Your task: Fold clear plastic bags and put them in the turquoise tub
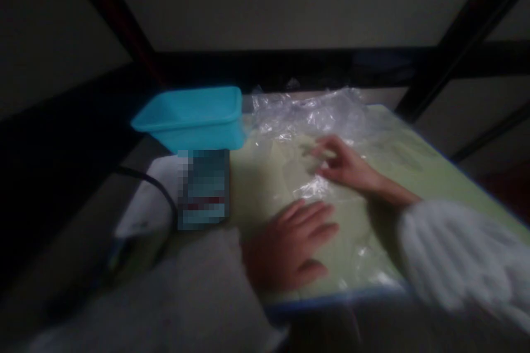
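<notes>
My left hand (pixel 292 248) lies palm down near the front edge of the table, fingers spread over clear plastic film. Farther back and to the right, my right hand (pixel 345 165) hovers at or just above the film, its fingers bent and thumb apart from them. No object shows between those fingers, though the picture is blurred. Clear plastic film (pixel 312 187) lies thin and shiny beneath and between both hands. A crumpled heap of clear plastic bags (pixel 314 116) sits behind them at the back of the table.
A turquoise plastic basin (pixel 202 135) stands at the back left. In front of it is a pixelated flat object (pixel 205 190), beside white paper or cloth (pixel 151 198) and a dark cable (pixel 159 185). The yellow-green tabletop (pixel 256 187) has a blue edge. Dark bars and a wall rise behind.
</notes>
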{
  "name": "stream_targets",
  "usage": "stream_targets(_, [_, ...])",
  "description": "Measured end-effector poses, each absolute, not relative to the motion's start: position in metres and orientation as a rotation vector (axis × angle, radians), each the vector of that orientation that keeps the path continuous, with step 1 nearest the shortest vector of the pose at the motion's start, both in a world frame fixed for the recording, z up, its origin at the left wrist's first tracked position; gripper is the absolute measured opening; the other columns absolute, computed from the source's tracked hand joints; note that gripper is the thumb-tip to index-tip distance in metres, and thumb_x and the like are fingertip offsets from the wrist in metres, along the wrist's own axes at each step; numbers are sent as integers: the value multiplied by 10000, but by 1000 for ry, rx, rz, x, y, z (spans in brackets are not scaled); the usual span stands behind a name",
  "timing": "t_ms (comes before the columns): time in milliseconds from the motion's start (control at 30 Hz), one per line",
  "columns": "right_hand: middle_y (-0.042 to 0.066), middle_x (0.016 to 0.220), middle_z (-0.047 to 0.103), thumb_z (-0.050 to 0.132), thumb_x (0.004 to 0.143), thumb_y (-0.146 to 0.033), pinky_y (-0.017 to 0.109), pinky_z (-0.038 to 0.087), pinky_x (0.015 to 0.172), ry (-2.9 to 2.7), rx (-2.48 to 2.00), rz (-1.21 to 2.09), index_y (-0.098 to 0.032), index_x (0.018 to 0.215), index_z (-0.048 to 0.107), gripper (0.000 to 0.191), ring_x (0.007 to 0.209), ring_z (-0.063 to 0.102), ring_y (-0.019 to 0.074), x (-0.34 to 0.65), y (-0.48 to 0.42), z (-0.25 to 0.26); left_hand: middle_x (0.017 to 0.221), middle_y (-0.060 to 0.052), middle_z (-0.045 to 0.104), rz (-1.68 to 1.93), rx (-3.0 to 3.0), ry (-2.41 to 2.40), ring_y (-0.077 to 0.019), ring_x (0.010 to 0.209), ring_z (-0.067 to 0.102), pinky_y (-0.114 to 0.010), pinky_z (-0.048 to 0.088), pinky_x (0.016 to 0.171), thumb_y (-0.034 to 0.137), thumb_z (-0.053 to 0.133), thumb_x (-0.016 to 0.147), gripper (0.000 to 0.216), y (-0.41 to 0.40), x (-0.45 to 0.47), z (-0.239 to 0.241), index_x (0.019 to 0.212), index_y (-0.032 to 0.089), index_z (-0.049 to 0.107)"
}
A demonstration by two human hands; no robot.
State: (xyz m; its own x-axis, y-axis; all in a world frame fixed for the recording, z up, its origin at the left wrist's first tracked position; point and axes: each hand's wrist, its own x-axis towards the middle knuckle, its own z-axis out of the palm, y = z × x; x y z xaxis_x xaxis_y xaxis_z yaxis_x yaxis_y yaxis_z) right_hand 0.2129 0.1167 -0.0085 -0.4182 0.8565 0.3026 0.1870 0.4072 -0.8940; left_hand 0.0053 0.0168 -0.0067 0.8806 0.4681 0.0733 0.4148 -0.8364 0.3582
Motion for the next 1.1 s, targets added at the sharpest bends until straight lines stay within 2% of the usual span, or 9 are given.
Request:
stream_targets(133, [27, 1133, 499, 713, 691, -249, 263, 508, 569, -1596, -920, 931, -275, 1082, 417, 492, 642, 556, 84, 217, 124, -12, 1515, -123, 287, 238, 2718, 657, -260, 1422, 194, -484, 141, 1161, 436, 528, 869, 597, 16, 4, -6, 1386, 170, 392])
stream_targets(233, [35, 1128, 511, 713, 689, -224, 313, 527, 695, -1505, -901, 680, -264, 1024, 468, 417, 724, 591, 118, 225, 129, -9, 1500, -124, 320, 313, 2716, 640, -264, 1408, 237, -474, 175, 1155, 435, 551, 851, 612, 16, 5, -5, 1378, 164, 398])
stream_targets(333, [38, 1050, 557, 672, 735, -219, 333, 509, 776, -1634, -885, 505, -241, 954, 530, 262, 816, 599, 153, 230, 128, -3, 1442, -128, 416, 531, 2650, 840, -247, 1347, 357, -439, 265, 1129, 374, 541, 852, 559, 19, 5, -5, 1347, 144, 419])
stream_targets(467, [32, 863, 619, 579, 818, -220, 301, 501, 724, -1928, -903, 439, -205, 833, 581, 21, 786, 597, 159, 226, 118, 4, 1326, -143, 529, 701, 2526, 1300, -246, 1250, 468, -466, 302, 1099, 298, 415, 909, 454, 34, 3, -7, 1325, 119, 398])
stream_targets(600, [52, 843, 675, 493, 865, -215, 317, 507, 724, -2213, -894, 450, -183, 865, 617, 128, 780, 627, 175, 222, 108, 5, 1329, -171, 520, 519, 2539, 1483, -256, 1262, 463, -543, 213, 1118, 250, 352, 926, 441, 49, 2, -9, 1339, 97, 343])
stream_targets(700, [96, 1043, 681, 471, 891, -244, 384, 505, 828, -2411, -870, 427, -170, 1057, 619, 234, 942, 640, 222, 221, 107, 1, 1371, -194, 472, 454, 2584, 1585, -280, 1307, 411, -576, 188, 1114, 252, 353, 925, 473, 56, 2, -12, 1366, 89, 305])
stream_targets(833, [146, 1268, 586, 471, 916, -353, 465, 446, 970, -2612, -862, 332, -149, 1275, 519, 415, 1161, 556, 265, 223, 109, -6, 1418, -222, 405, 474, 2617, 1643, -323, 1365, 310, -587, 191, 1113, 286, 371, 928, 507, 60, 0, -15, 1370, 47, 308])
stream_targets(1000, [180, 1415, 440, 456, 921, -460, 517, 351, 1053, -2725, -830, 345, -128, 1396, 381, 584, 1293, 433, 276, 229, 112, -11, 1423, -144, 432, 556, 2740, 952, -225, 1345, 361, -413, 303, 1123, 267, 401, 924, 424, 49, 5, -7, 1317, 110, 426])
stream_targets(1100, [168, 1458, 376, 419, 938, -466, 524, 282, 1092, -2757, -828, 347, -141, 1421, 345, 587, 1349, 351, 264, 232, 113, -14, 1465, -172, 367, 364, 2792, 589, -227, 1386, 293, -379, 266, 1144, 338, 465, 912, 528, 37, 12, -4, 1357, 62, 392])
